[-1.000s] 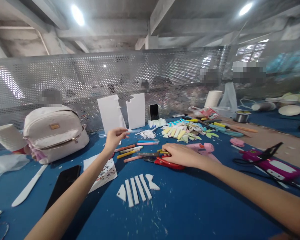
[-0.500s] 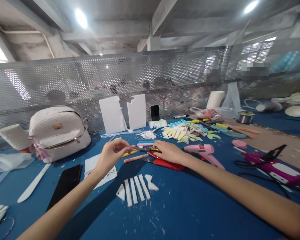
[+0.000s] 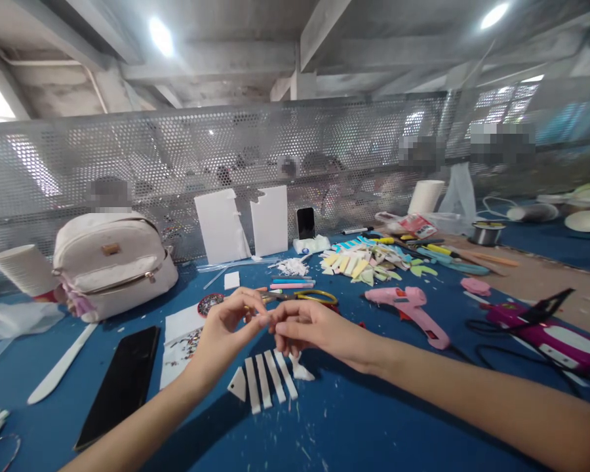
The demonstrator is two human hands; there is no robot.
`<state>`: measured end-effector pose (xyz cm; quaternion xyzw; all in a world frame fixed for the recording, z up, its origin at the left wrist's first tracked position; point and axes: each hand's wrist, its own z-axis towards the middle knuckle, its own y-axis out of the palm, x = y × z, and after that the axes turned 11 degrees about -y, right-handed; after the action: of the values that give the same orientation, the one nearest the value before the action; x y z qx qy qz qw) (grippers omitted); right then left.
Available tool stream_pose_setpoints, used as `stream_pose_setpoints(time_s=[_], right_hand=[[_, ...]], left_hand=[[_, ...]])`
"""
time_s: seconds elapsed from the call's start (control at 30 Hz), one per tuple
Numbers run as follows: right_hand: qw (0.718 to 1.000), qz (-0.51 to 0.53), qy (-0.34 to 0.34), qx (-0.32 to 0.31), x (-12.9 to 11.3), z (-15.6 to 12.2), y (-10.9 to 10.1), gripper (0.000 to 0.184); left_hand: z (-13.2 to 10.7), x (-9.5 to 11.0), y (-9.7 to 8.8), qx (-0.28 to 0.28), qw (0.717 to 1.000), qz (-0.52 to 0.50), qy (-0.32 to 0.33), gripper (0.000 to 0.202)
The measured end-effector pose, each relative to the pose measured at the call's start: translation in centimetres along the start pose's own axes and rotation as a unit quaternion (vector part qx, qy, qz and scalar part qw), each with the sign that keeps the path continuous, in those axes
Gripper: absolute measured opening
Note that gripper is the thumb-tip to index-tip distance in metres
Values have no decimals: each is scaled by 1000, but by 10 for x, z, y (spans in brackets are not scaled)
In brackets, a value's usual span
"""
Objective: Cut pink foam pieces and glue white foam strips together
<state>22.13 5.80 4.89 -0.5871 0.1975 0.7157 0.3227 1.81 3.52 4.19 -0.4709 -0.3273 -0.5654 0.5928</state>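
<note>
My left hand (image 3: pixel 233 324) and my right hand (image 3: pixel 319 331) meet at the fingertips above the table's middle. Both are closed in a pinch, and anything between the fingers is too small or hidden to make out. Just below them lie several white foam strips (image 3: pixel 264 379) in a row, with a pointed white piece (image 3: pixel 237 385) at the left end and a notched white piece (image 3: pixel 302 368) at the right. Behind my hands are yellow-handled scissors (image 3: pixel 319 297), partly covered, and a pink marker (image 3: pixel 285 286).
Left stand a white backpack (image 3: pixel 113 262), a black phone (image 3: pixel 120 383) and a paper (image 3: pixel 174 360) strewn with small dark bits. A round dish (image 3: pixel 209 303) sits behind it. Rightward are a pink glue gun (image 3: pixel 408 305), a purple device (image 3: pixel 545 331) with cables and a foam scrap pile (image 3: pixel 358 262).
My right hand has left the tools on the table and come toward me and left, to my left hand's fingertips. My left hand has shifted slightly right and nearer.
</note>
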Motion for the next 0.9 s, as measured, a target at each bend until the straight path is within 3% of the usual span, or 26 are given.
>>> stream_pose_setpoints(time_s=[0.33,0.57,0.9], right_hand=[[998,56,32,8,13,3,-14,28],[996,74,54,-12,9,8,-4,40],[999,32,24,17,13,8,-5,36]], left_hand=[[-15,-16,-13,31,998,22,-40,6],[-13,-13,-11,61,994,85,-7,8],[-21,-4,-11,44,993,102,33,11]])
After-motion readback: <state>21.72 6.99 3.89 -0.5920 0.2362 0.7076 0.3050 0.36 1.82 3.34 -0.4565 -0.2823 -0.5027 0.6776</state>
